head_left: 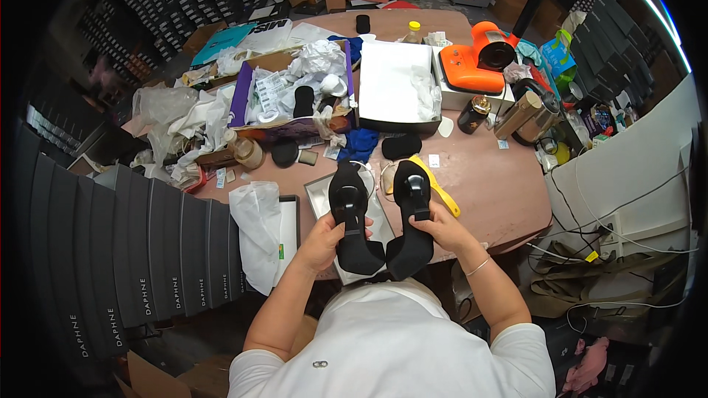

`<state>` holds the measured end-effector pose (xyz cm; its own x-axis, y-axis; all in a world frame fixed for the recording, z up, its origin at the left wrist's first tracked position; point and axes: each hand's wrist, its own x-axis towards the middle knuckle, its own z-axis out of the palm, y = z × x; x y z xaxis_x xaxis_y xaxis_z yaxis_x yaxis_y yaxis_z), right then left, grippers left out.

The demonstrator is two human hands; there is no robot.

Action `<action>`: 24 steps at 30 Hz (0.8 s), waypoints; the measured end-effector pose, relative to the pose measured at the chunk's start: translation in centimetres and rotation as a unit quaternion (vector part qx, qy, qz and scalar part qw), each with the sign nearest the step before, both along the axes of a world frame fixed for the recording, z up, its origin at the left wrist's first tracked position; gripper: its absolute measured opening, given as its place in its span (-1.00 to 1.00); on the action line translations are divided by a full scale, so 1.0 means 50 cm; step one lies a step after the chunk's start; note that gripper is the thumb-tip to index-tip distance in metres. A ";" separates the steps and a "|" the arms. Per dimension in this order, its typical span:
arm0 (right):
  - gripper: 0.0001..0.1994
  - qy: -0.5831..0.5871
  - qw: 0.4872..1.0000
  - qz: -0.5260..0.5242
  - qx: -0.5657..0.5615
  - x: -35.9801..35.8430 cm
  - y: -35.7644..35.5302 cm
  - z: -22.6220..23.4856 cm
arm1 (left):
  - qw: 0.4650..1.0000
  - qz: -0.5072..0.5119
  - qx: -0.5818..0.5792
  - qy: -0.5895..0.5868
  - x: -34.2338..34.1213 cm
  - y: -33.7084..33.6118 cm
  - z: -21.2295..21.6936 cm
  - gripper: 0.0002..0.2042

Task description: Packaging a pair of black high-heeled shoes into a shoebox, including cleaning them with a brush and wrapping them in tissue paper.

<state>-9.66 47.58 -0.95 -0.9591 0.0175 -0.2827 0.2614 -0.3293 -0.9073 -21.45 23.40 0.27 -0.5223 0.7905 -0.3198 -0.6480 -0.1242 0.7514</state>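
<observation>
A black high-heeled shoe (348, 195) is in my left hand (322, 242), which is closed around its side near the heel. My right hand (445, 227) grips the matching black shoe (411, 188) the same way. Both shoes are held side by side over the near table edge, toes pointing away from me and heels close together. Beneath them lies an open pale shoebox (318, 195), partly hidden by the shoes. A yellow-handled tool (445, 195) lies just right of the right shoe. Beyond the toes rests a black oval pad (402, 146).
A purple box of crumpled paper (237, 96) and a white-lined box (391, 74) stand farther back. An orange machine (461, 66) with a metal nozzle is at the far right. Stacked dark shoeboxes (133, 250) rise at left; white tissue (254, 228) covers another open box.
</observation>
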 end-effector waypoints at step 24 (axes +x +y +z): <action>-0.46 -0.087 0.978 0.036 -0.185 -0.074 -0.061 -0.017 | 0.980 -0.073 0.079 -0.170 -0.037 -0.032 0.022 -0.53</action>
